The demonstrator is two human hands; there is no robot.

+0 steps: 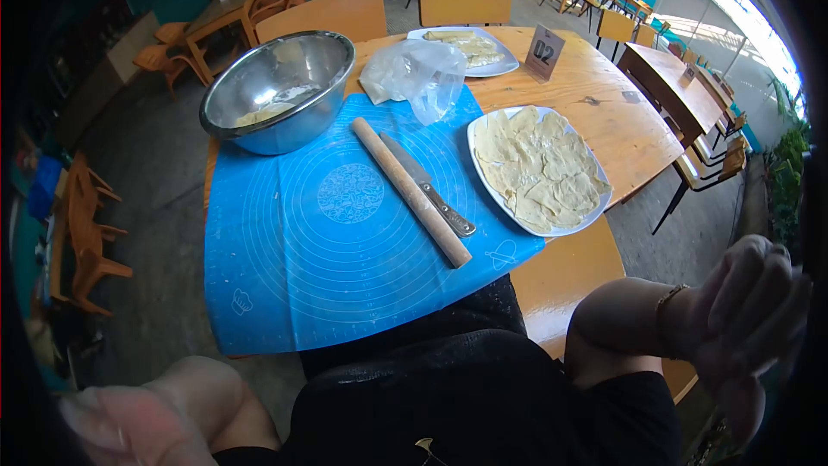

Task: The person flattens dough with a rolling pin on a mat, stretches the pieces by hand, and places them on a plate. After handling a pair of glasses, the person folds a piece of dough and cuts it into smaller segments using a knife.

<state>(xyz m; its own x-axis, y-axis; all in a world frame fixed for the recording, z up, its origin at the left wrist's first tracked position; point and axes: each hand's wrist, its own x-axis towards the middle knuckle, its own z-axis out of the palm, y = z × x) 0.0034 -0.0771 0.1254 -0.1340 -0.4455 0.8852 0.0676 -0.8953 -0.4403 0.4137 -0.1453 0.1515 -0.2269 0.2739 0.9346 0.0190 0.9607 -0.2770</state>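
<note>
My left hand [134,427] is raised at the bottom left edge, blurred, away from the table; its fingers are hard to make out. My right hand [746,319] is up at the right edge with its fingers curled; nothing shows in it. On the blue mat [293,285] lie a wooden rolling pin [410,192] and, along its right side, a knife [423,183]. A white plate [595,223] with flat pieces of pale dough [539,168] stands at the mat's right edge. At the mat's back left is a steel bowl [310,112] with some dough [263,114] inside.
A plastic bag [418,78] lies at the mat's back edge. Behind it are a second plate [509,60] with rolled dough and a number stand [544,52]. A bench [573,280] is at the table's near right. Chairs and tables stand all around.
</note>
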